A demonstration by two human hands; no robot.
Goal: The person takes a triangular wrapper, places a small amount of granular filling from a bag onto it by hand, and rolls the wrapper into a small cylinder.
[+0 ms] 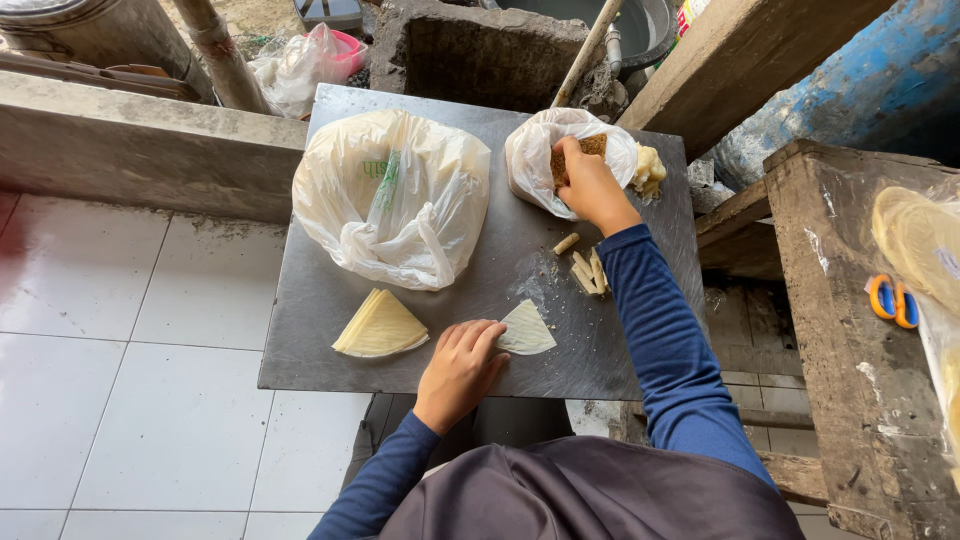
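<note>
My left hand lies flat on a pale wedge-shaped wrapper sheet near the front of a grey metal board. My right hand reaches into a small white plastic bag of brown crumbly filling at the board's far right, fingers closed in the filling. A stack of wedge-shaped wrapper sheets lies left of my left hand. Several small pale rolled pieces sit between my two hands.
A large crumpled white plastic bag takes up the board's far left. A pale yellowish lump lies beside the small bag. Orange-handled scissors rest on a wooden bench at the right. White floor tiles spread to the left.
</note>
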